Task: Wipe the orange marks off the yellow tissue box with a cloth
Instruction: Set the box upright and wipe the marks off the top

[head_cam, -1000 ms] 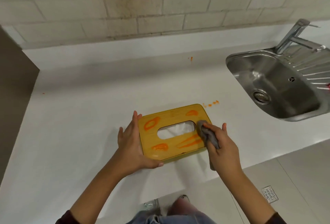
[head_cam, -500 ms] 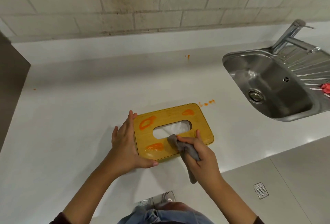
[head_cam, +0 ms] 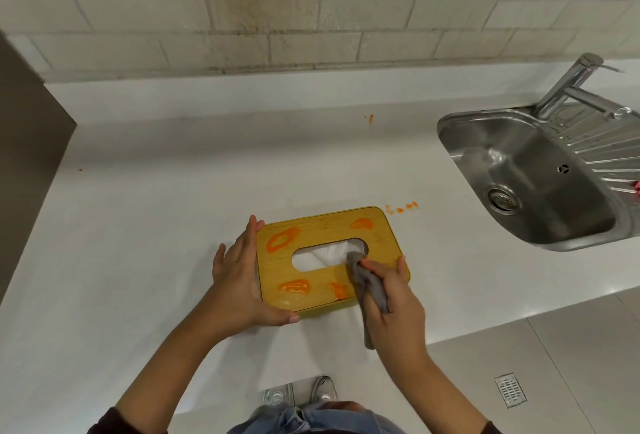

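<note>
The yellow tissue box (head_cam: 322, 230) lies flat on the white counter (head_cam: 166, 212), with white tissue showing in its oval slot. Orange marks remain on its lid: a ring at the far left (head_cam: 281, 243), a blob at the far right (head_cam: 362, 224), a patch at the near left (head_cam: 295, 287) and a smear near the front middle (head_cam: 339, 290). My left hand (head_cam: 242, 277) clasps the box's left end and front corner. My right hand (head_cam: 391, 298) presses a grey cloth (head_cam: 367, 281) onto the lid's near right part, beside the slot.
Orange drops (head_cam: 401, 208) lie on the counter just right of the box, and a smaller spot (head_cam: 370, 118) sits near the back wall. A steel sink (head_cam: 526, 184) with a tap (head_cam: 571, 83) is at the right. The counter's front edge runs just below my hands.
The cloth swept left along the lid's near side and has come back right. The long orange streaks at the near right are wiped down to a short smear. My left hand kept its hold.
</note>
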### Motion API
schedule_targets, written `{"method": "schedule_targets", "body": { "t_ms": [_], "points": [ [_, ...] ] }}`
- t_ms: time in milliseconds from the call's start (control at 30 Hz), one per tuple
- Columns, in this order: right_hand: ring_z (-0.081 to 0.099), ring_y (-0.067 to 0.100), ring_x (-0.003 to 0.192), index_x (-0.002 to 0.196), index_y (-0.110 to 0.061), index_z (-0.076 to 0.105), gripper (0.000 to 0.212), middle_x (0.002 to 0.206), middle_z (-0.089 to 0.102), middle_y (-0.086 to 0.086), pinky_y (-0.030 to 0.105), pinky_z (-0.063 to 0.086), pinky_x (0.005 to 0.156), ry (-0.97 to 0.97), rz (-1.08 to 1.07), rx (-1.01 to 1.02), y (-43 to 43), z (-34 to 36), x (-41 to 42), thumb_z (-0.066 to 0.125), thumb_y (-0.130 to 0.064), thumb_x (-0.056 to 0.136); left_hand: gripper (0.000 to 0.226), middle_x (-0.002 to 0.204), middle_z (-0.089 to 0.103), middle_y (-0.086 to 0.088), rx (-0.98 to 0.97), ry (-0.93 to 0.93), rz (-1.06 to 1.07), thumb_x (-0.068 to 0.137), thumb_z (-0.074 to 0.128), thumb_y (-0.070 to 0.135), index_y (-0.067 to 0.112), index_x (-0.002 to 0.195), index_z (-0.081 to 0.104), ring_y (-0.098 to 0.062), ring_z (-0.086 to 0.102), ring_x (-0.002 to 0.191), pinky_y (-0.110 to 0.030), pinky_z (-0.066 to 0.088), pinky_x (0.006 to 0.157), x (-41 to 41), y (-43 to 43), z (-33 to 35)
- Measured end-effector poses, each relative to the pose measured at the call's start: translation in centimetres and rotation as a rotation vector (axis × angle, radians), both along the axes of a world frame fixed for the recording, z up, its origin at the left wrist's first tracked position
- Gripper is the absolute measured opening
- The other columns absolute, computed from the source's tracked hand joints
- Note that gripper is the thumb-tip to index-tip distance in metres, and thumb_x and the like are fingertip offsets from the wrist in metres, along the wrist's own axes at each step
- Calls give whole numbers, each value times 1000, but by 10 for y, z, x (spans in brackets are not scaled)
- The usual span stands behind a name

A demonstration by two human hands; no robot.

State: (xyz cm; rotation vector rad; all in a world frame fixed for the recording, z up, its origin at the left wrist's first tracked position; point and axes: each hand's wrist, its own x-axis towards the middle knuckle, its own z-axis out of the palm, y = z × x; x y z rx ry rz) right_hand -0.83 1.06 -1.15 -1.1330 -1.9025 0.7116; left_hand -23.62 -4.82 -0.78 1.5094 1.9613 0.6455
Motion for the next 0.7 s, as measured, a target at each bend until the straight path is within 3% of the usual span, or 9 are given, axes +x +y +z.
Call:
{"method": "schedule_targets", "body": {
  "t_ms": [67,133,200,267,300,367,433,567,700],
  "points": [
    [22,-32,118,113,-16,59,35,105,59,-17,56,40,101,-26,92,36,-8,-2,-9,62,-6,80,148,148,3,25,-4,9,9,31,73,75,47,128,-36,-1,3,138,-37,-13,114,0,0,0],
    [45,-17,116,114,-25,56,33,95,64,-20,29,24,114,-50,160,-6,-15,0,-19,60,-15,84,148,147,3,25,-4,16,9,31,72,75,46,128,-36,2,3,134,-37,-12,114,0,0,0],
    [65,1,95,112,-28,56,31,88,69,-14,19,15,115,-59,194,-60,-21,5,-26,60,-15,84,148,142,-1,30,-2,16,2,30,71,75,46,127,-37,5,1,130,-35,-13,113,0,-1,1],
    [65,-5,89,107,-31,58,29,86,68,-19,18,22,113,-20,244,-133,-27,13,-27,57,-16,82,147,140,-3,33,1,8,-1,30,70,75,48,126,-37,7,0,130,-34,-14,112,0,-1,1],
    [65,-8,87,102,-36,60,29,83,67,-24,21,34,108,15,263,-210,-29,17,-25,53,-18,81,146,140,-3,33,1,6,-2,30,70,75,48,125,-37,8,-1,131,-34,-15,112,0,-2,1],
    [67,1,65,94,-37,63,33,69,69,-16,29,57,73,182,252,-411,-30,27,-22,49,-10,81,145,140,-2,32,-4,9,-5,31,70,76,50,124,-38,9,-2,130,-34,-15,112,-1,-1,2],
    [65,4,54,92,-21,65,32,66,70,-10,16,52,49,379,123,-499,-21,38,-14,47,5,86,144,140,-2,31,-15,14,-12,33,71,76,50,123,-38,9,-3,130,-36,-15,113,-1,-1,2],
    [67,7,68,83,-20,67,29,73,71,-5,16,52,57,581,-159,-587,14,47,4,49,1,90,145,140,-3,30,-30,11,-22,35,76,72,51,124,-37,7,-4,131,-36,-15,113,-1,-2,4],
    [69,14,71,88,-10,66,22,75,72,2,21,57,61,634,-199,-787,29,47,9,48,1,90,143,150,1,21,-36,15,-8,33,72,76,52,124,-36,5,-3,132,-36,-15,113,-1,-2,4]
  ]
}}
